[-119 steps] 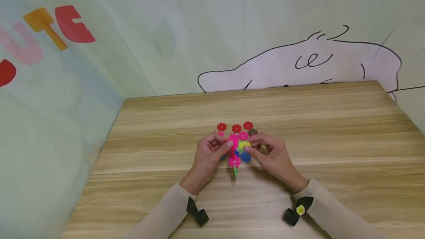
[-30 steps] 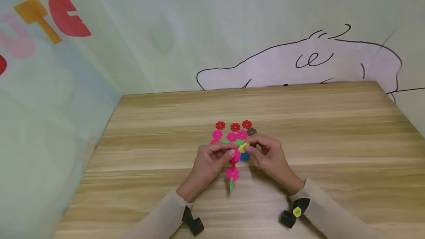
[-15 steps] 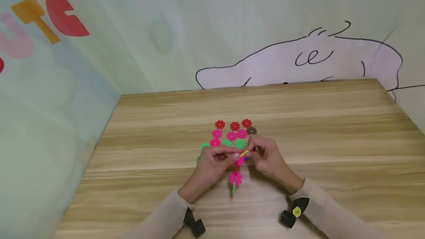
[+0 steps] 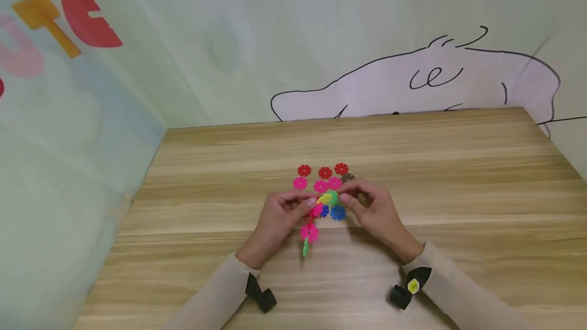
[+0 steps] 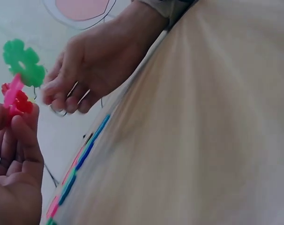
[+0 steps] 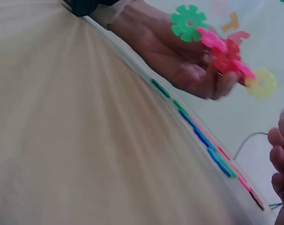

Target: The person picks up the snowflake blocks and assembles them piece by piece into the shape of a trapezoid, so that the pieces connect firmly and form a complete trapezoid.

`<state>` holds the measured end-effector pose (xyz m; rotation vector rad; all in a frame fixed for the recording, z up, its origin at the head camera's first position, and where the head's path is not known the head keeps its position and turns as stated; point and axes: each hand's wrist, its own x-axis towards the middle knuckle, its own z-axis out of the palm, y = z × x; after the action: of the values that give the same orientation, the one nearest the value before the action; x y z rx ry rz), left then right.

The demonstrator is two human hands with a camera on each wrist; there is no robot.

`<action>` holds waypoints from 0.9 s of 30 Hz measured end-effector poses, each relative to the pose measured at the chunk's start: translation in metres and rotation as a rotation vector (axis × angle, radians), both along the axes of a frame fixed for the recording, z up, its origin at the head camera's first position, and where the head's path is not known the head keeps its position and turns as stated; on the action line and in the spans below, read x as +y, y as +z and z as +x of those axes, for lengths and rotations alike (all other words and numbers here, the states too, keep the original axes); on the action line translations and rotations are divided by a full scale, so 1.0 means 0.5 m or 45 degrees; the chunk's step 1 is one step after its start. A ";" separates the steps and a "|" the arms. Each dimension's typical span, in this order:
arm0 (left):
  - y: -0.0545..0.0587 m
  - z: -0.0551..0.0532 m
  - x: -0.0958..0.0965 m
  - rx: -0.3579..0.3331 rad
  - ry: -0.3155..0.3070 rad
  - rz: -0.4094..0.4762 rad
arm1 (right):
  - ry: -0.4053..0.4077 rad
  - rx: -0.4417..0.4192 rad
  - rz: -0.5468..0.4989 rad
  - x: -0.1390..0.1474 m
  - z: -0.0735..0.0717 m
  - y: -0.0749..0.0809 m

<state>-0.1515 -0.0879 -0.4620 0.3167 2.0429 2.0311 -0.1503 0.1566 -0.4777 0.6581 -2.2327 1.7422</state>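
My left hand (image 4: 277, 215) pinches a chain of interlocking snowflake discs between thumb and fingers. From the held end the chain runs from a yellow disc (image 4: 323, 199) through pink and red discs to a green disc (image 4: 305, 247) at the near end. In the right wrist view the yellow disc (image 6: 262, 84) sticks out beyond the left hand's fingertips. My right hand (image 4: 373, 209) is just right of the yellow disc, thumb and fingertips apart from it. Left wrist view: the right hand's fingers (image 5: 69, 101) are loosely bent with nothing between them.
Loose discs lie on the wooden table (image 4: 449, 177) beyond and under the hands: red ones (image 4: 325, 172), pink ones (image 4: 300, 183), a brown one (image 4: 348, 178), a green one (image 4: 333, 198) and a blue one (image 4: 338, 213). A printed cloth wall (image 4: 220, 85) stands behind the table.
The right hand has let go of the yellow disc and moved slightly away. The left hand has shifted left and farther from the body, carrying the chain with the yellow disc on its end.
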 end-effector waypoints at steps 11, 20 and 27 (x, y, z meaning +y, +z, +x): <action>-0.014 -0.032 -0.032 0.030 0.133 0.049 | -0.399 -0.068 0.426 0.054 -0.047 -0.001; -0.016 -0.032 -0.026 0.066 0.145 0.018 | -0.401 -0.087 0.662 0.029 -0.057 0.000; -0.017 -0.041 -0.011 0.103 0.145 0.011 | -0.381 -0.137 0.594 0.026 -0.057 0.004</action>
<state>-0.1722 -0.0933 -0.4705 0.2951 2.1467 2.1267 -0.1787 0.1693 -0.4757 0.2905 -2.6746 1.1494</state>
